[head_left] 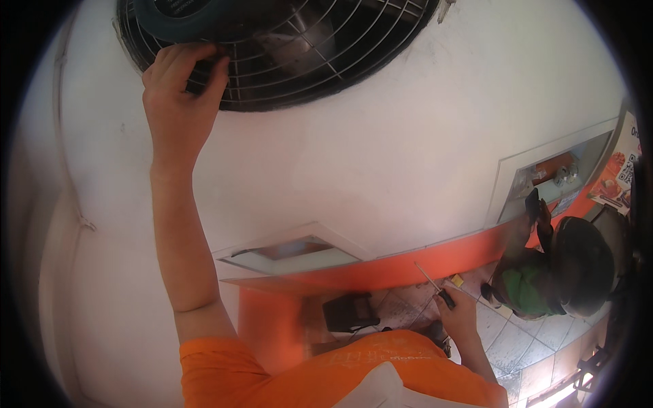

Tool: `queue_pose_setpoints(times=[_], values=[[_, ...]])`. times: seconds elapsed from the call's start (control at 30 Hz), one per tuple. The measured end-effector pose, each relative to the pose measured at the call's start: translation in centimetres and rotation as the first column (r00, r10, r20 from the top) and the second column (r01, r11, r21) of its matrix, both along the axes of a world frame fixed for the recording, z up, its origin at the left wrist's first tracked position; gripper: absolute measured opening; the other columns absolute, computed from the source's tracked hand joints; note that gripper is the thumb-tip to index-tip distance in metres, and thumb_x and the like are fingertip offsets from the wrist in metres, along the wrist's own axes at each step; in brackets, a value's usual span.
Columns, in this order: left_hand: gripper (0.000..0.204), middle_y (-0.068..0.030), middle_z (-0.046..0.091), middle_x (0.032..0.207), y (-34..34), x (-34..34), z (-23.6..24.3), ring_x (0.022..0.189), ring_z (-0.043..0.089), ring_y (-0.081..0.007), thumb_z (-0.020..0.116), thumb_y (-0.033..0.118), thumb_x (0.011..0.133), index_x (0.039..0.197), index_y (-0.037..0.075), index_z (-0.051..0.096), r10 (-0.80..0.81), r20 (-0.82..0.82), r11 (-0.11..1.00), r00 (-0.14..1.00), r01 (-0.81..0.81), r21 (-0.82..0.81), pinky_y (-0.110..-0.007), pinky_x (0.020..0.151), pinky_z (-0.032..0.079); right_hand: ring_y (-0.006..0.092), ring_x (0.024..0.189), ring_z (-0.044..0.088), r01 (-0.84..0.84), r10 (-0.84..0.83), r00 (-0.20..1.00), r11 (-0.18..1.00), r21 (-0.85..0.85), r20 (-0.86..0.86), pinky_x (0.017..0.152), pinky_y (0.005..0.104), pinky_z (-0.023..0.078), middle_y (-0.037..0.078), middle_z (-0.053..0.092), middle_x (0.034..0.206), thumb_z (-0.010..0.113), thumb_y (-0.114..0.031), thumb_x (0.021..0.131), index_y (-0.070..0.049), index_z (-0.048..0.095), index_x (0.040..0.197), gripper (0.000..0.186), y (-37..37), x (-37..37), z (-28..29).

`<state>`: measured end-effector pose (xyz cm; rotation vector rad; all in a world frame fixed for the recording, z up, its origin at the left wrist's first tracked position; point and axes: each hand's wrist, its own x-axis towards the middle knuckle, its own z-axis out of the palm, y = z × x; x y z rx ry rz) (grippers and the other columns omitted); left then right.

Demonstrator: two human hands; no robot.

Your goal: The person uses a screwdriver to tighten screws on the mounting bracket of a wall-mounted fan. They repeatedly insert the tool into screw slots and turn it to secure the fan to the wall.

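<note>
High on the white wall is a large round fan with a wire guard (330, 66) and a dark teal motor housing (163, 27) with a label. My left hand (178, 85) is raised to the guard, just below the housing. Its thumb and forefinger are bent together in a pinch at the wires; whatever is between the tips is too small to make out. Lower down, at my right side, my right hand (461, 318) grips a screwdriver (445, 298) by its dark handle. The thin shaft points up and to the left, well away from the fan.
Below are two wall openings, one lower middle (292, 248) and one at right (544, 173) with items inside. A person in a dark helmet (581, 265) and green top stands at the right, holding a phone (532, 202). A black stool (350, 311) stands on the tiled floor (537, 333).
</note>
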<state>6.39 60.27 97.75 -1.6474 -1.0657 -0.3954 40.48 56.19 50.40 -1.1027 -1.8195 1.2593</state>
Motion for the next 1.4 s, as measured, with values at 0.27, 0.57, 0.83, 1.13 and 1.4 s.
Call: queue_pose_setpoints(times=[0.27,0.57,0.83,1.13,1.4], values=[[0.015,-0.0014,0.077,0.098,-0.2,0.5,0.1,0.100,0.071,-0.0238,0.084,0.008,0.085,0.097,0.007,0.075,0.053,-0.039,0.999,0.998,-0.053,0.002,-0.037,0.093,0.049,0.0364,0.088,0.076,-0.008,0.008,1.000,1.000,0.016,0.007,0.079,0.0414,0.059,0.020,0.077,0.096,0.081,-0.014,0.092,-0.001,0.075,0.117,0.029,0.3,-0.3,-0.3],[0.014,-0.0044,0.078,0.094,-0.2,1.8,0.6,0.086,0.071,-0.0271,0.084,0.008,0.085,0.096,0.005,0.077,0.143,-0.020,0.990,0.989,-0.143,-0.014,-0.038,0.078,0.052,0.0365,0.088,0.076,-0.019,0.020,1.000,0.999,0.037,-0.017,0.079,0.0416,0.058,0.020,0.076,0.095,0.081,-0.014,0.091,0.000,0.075,0.117,0.030,0.6,-0.6,-0.6],[0.016,-0.0023,0.078,0.090,-0.2,2.1,0.7,0.082,0.068,-0.0236,0.087,0.016,0.085,0.096,0.006,0.080,0.214,0.009,0.977,0.977,-0.214,0.000,-0.038,0.081,0.047,0.0368,0.087,0.076,-0.039,0.039,0.999,0.999,0.014,0.002,0.078,0.0412,0.058,0.020,0.076,0.094,0.080,-0.012,0.091,-0.001,0.075,0.119,0.031,0.8,-0.5,-0.1],[0.014,0.0029,0.079,0.092,-0.2,2.8,0.1,0.094,0.067,-0.0200,0.085,0.021,0.087,0.095,0.010,0.081,0.316,0.053,0.944,0.947,-0.320,0.080,-0.040,0.095,0.037,0.0371,0.085,0.075,0.006,-0.006,0.998,1.000,0.004,-0.057,0.077,0.0405,0.056,0.019,0.075,0.091,0.078,-0.014,0.090,0.002,0.074,0.112,0.027,1.4,-0.6,-0.1],[0.010,0.0056,0.076,0.089,0.3,3.4,-3.3,0.096,0.067,-0.0173,0.083,0.013,0.085,0.093,0.014,0.078,0.333,-0.095,0.910,0.938,-0.294,0.291,-0.039,0.093,0.036,0.0373,0.088,0.076,0.007,-0.006,1.000,0.999,-0.034,0.020,0.079,0.0413,0.058,0.020,0.077,0.094,0.081,-0.016,0.090,0.001,0.076,0.117,0.033,2.2,-0.1,-0.1]])
